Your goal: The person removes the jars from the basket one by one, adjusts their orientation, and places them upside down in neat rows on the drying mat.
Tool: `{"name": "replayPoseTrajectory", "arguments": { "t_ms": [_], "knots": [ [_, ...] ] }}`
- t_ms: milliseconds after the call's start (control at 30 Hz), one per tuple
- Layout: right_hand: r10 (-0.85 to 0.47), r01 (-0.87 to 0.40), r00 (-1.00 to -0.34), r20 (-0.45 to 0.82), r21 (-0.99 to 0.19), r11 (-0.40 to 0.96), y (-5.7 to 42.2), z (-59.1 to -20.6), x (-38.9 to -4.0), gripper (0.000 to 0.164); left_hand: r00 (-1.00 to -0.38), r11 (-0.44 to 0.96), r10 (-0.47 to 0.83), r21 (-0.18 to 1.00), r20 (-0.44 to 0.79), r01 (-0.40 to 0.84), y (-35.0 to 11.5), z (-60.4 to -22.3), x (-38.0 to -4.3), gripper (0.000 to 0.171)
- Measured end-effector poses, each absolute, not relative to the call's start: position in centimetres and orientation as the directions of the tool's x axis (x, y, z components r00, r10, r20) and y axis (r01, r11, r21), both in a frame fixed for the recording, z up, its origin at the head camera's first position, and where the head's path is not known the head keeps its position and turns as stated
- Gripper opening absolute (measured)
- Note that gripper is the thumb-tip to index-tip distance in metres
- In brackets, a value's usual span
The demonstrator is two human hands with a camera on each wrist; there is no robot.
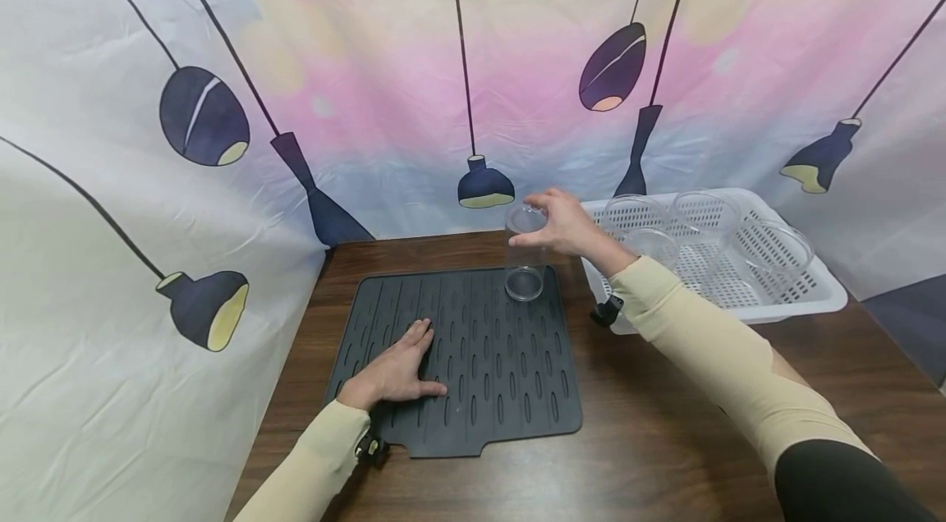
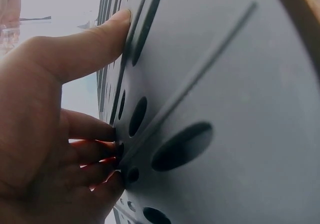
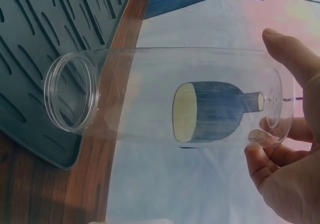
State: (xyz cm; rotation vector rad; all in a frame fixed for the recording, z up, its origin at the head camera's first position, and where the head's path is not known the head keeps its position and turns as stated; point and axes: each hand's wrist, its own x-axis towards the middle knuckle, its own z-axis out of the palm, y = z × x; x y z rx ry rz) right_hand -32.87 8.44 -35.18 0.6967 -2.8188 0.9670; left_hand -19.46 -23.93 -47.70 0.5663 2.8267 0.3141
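Observation:
My right hand point(image 1: 562, 224) holds a clear jar point(image 1: 525, 263) by its upper end, thumb on one side and fingers on the other. The jar point(image 3: 155, 96) is upside down, its threaded mouth lowest, above the far right corner of a dark grey drying mat point(image 1: 488, 415). Whether the rim touches the mat, I cannot tell. On the mat's left half lies my left hand point(image 1: 393, 368), fingers extended and thumb spread. Its fingertips meet the slotted surface of the mat point(image 2: 240, 109) in the left wrist view.
A white perforated basket point(image 1: 828, 304) stands at the right, with several clear containers point(image 1: 705, 214) in it. Mat and basket rest on a brown wooden table point(image 1: 636, 440). A cloth printed with hanging lamps point(image 1: 399, 95) runs behind the table and along its left side.

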Motion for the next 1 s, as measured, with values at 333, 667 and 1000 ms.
{"name": "replayPoseTrajectory", "arguments": {
  "t_ms": [333, 667, 1000],
  "knots": [
    [-0.412, -0.452, -0.888, 0.203, -0.552, 0.701, 8.3, -35.52, -33.11, 0.087, -0.898, 0.903, 0.398, 0.253, -0.188, 0.347, -23.87, -47.68, -19.39, 0.105],
    [-0.449, -0.484, -0.869, 0.206, -0.536, 0.692, 8.17, -35.82, -33.18, 0.09, -0.897, 0.903, 0.398, 0.254, -0.192, 0.347, -23.9, -47.75, -19.33, 0.105],
    [-0.434, -0.47, -0.877, 0.207, -0.559, 0.683, 8.18, -35.79, -33.14, 0.089, -0.898, 0.903, 0.397, 0.254, -0.19, 0.346, -23.91, -47.74, -19.36, 0.105]
  ]
}}
